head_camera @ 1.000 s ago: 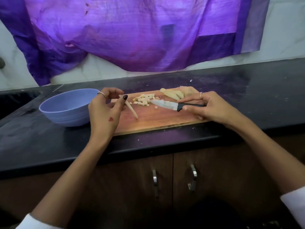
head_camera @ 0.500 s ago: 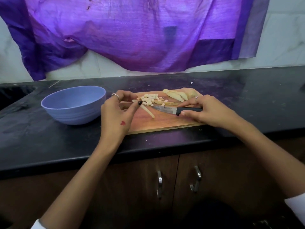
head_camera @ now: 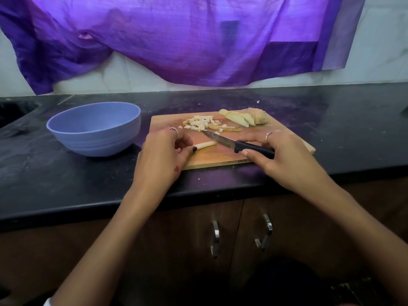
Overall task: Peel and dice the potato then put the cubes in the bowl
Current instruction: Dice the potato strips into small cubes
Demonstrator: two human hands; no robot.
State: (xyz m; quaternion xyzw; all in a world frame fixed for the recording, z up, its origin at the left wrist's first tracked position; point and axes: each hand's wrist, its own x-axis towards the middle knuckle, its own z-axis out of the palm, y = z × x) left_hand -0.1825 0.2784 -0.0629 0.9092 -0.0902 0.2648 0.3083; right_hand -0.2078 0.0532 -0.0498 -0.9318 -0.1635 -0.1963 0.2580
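The potato strip (head_camera: 204,145) now lies flat on the cutting board (head_camera: 223,156), running left to right. A second ago the left hand (head_camera: 162,155) held it lifted and angled above the board; half a second ago it was lower but still tilted. It now rests on the wood, with the left thumb and fingers curled over its left end and pinning it in place.

The right hand (head_camera: 284,153) grips the black handle of the knife (head_camera: 237,145). The blade points up and to the left, and its edge sits at the right end of the strip. Across the earlier frames the blade lay further back, beside the pile of cubes (head_camera: 199,123); it is now brought forward to the strip.

Judgement: the strip is positioned for crosswise cuts, so the dicing step is about to resume on this piece.

Status of the remaining items:
- The cubes lie in a loose heap at the far side of the board, unchanged in place.
- Two or three more strips (head_camera: 225,128) lie just right of the heap, uncut.
- Thicker potato slices (head_camera: 239,118) and an end piece rest at the far right corner of the board.
- The blue bowl (head_camera: 95,129) stands on the black counter (head_camera: 331,120) left of the board. No cubes are visible in it, though its floor is hidden from this angle.

Dicing is partly complete; transfer to the bowl is not yet visible.

The camera view also shifts slightly between frames; the board and bowl themselves appear not to move on the counter.
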